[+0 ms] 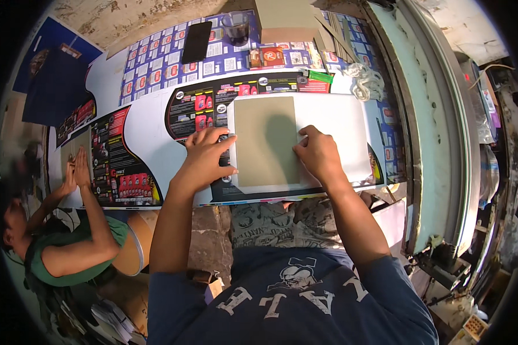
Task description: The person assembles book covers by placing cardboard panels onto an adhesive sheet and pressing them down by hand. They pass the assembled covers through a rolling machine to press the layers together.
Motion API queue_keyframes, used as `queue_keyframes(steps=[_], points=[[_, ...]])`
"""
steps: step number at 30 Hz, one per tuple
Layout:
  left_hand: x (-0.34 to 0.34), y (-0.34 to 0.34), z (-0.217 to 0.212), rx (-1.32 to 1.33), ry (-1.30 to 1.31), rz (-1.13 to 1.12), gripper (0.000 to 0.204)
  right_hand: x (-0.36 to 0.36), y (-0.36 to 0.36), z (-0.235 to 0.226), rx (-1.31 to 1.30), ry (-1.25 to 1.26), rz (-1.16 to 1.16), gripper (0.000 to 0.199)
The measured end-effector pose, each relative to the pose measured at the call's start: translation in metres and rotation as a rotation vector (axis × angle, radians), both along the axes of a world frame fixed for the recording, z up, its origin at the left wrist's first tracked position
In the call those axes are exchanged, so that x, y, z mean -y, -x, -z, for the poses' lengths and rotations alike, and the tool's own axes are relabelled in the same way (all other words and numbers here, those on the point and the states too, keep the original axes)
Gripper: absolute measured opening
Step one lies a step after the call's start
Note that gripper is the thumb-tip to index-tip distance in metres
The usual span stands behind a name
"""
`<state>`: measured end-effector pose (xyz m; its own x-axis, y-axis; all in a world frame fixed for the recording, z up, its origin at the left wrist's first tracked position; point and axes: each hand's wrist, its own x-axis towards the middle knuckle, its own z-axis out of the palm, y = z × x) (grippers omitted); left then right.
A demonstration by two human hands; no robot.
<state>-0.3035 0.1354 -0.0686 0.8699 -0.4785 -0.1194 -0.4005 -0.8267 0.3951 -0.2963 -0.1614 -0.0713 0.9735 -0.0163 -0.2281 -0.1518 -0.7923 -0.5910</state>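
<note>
A grey-brown rectangular board [263, 144] lies on a larger white sheet [334, 138] with clipped corners in front of me. My left hand [204, 158] is open, its fingers and thumb spread, with the tips at the left edges of the board and sheet. At the board's right edge my right hand [319, 152] is closed, fingers bent and thumb and index against the edge. The curled fingers are partly hidden beneath that hand. A dark shadow falls across the upper right of the board.
A co-worker's hands [77, 167] press on another board at the left. Behind my work are a black phone [196, 42], a glass [236, 29], a cardboard box [286, 22], a green packet [320, 76] and bunched white cloth [365, 81]. A pale metal frame [437, 126] borders the table's right side.
</note>
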Motion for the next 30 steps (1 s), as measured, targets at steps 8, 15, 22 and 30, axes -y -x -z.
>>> queue_keyframes(steps=[8,15,22,30], points=[[0.003,-0.001,-0.005,-0.041,-0.038,-0.032,0.081,0.009,-0.015,0.008,-0.051,0.073,-0.087,0.036],[0.022,0.023,-0.011,0.074,-0.013,-0.244,0.109,0.075,-0.147,0.000,0.262,0.181,0.202,0.046],[0.016,0.070,-0.010,0.289,0.128,-0.472,0.086,0.086,-0.227,-0.002,0.342,0.472,0.079,0.049],[-0.001,0.098,-0.015,0.214,0.064,-0.568,0.062,0.075,-0.254,-0.002,0.137,0.336,0.156,0.041]])
